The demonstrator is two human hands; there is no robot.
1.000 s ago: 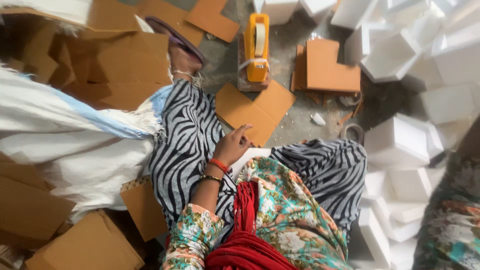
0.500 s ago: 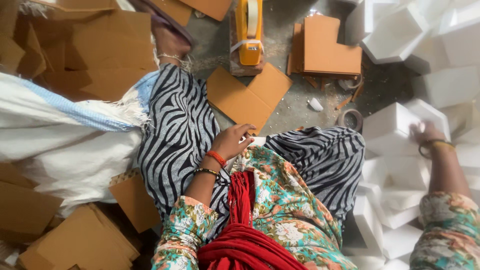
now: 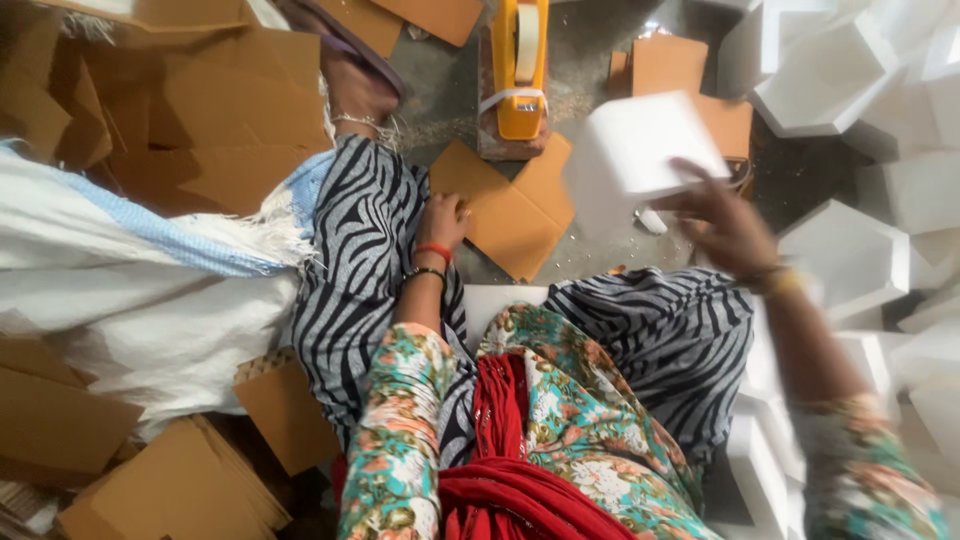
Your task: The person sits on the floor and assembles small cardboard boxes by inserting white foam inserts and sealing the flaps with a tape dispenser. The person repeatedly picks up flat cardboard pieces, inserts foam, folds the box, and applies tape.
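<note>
Gripping a white foam block [image 3: 640, 150], right hand [image 3: 725, 225] fingers [image 3: 685, 200] clasp its lower edge.

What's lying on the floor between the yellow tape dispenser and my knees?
In the head view, a flat notched brown cardboard piece lies there, with the left hand touching its edge.

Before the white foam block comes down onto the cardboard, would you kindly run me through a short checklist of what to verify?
1. Right hand has the white foam block in its grip: ok, fingers on its near edge, block in the air.
2. Grip firm: cannot tell, the hand and block are blurred.
3. Left hand steadies the flat cardboard piece: ok, it rests on the piece's left edge.
4. Cardboard piece lies flat and bare on top: ok, nothing sits on it.
5. Yellow tape dispenser within reach: ok, it stands just beyond the cardboard.
6. Tape end free to pull: cannot tell.
</note>
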